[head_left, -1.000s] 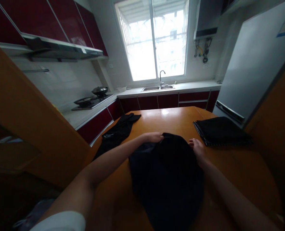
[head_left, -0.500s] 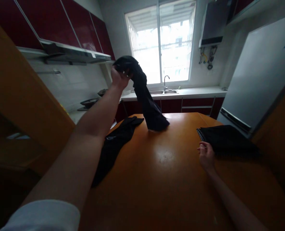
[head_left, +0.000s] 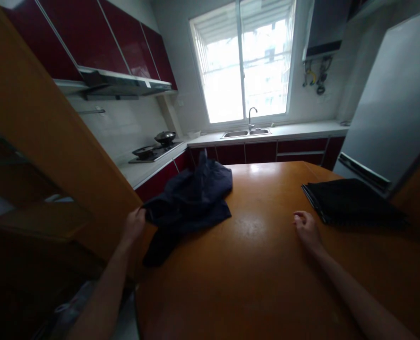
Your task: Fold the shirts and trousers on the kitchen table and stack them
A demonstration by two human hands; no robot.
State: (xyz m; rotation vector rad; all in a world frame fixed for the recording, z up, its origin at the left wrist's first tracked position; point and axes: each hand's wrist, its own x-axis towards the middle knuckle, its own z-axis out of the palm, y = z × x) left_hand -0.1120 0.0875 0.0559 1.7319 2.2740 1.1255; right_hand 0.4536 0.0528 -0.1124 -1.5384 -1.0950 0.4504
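Left hand (head_left: 135, 224): held at the left side of the table (head_left: 259, 264); its fingers were closed on the near left corner of the dark blue garment (head_left: 192, 193), by which the cloth was gripped.
Dark blue garment: spread in loose, bunched folds over the far left part of the table; a narrow fold was raised near its middle; its outline was slightly blurred.
Black cloth (head_left: 160, 248): seen partly covered by the dark blue garment, with its near end left exposed on the wood; whether it was held too could not be told.
Right hand (head_left: 307, 231): placed over the right half of the table, well apart from the dark blue garment; its fingers were loosely curled inward, and whether they were fully closed could not be told; whether the wood was touched could not be told either.
Folded black stack (head_left: 355, 200): laid flat on the right side of the table, near the right hand but apart from it; its layered edge was turned toward the left.
Stove (head_left: 156, 153): set into the counter (head_left: 302, 130) beyond the garment; two pans were supported on it.
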